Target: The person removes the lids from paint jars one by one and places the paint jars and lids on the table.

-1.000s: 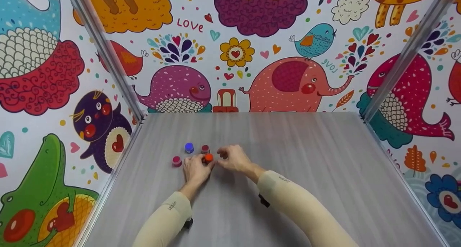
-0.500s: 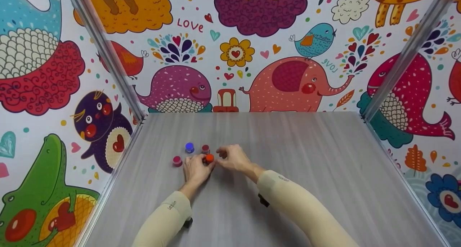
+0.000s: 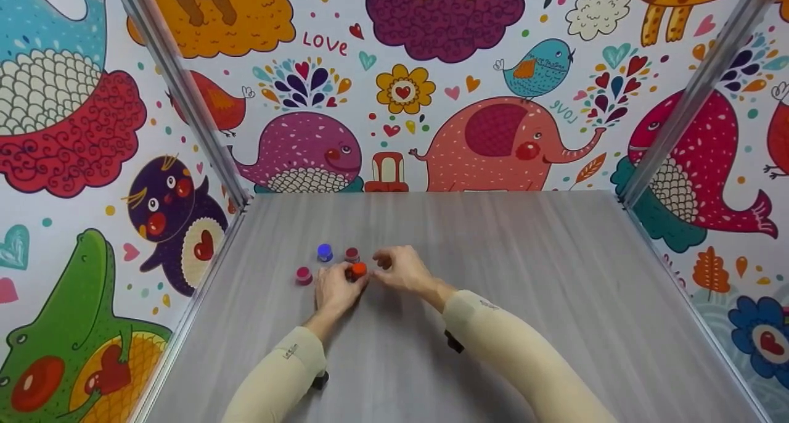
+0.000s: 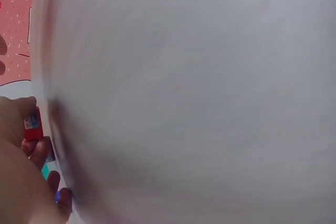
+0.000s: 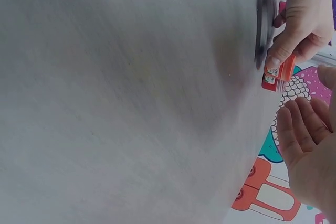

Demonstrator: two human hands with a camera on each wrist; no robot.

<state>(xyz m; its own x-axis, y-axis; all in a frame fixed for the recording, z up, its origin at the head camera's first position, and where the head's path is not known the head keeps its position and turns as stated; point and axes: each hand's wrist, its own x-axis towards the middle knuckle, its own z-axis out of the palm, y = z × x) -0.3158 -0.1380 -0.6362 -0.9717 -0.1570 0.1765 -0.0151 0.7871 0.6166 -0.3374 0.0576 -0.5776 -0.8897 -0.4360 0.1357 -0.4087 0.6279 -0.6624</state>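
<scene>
An orange-lidded jar point(image 3: 359, 270) stands on the table between the thumb and fingers of my left hand point(image 3: 336, 290), which pinches it. Just behind it is a dark red-lidded jar point(image 3: 352, 254). A blue-lidded jar point(image 3: 325, 252) and a pink-lidded jar point(image 3: 303, 275) stand behind and left of that hand. My right hand point(image 3: 404, 271) is a little right of the orange jar, fingers loosely bent, holding nothing. In the right wrist view the orange jar point(image 5: 287, 68) is under my left thumb, and my right hand point(image 5: 312, 156) is apart from it.
The grey table point(image 3: 524, 256) reaches to a back wall point(image 3: 394, 41) printed with cartoon animals. Metal posts point(image 3: 191, 102) stand at the left and right back corners, with printed side walls beyond them.
</scene>
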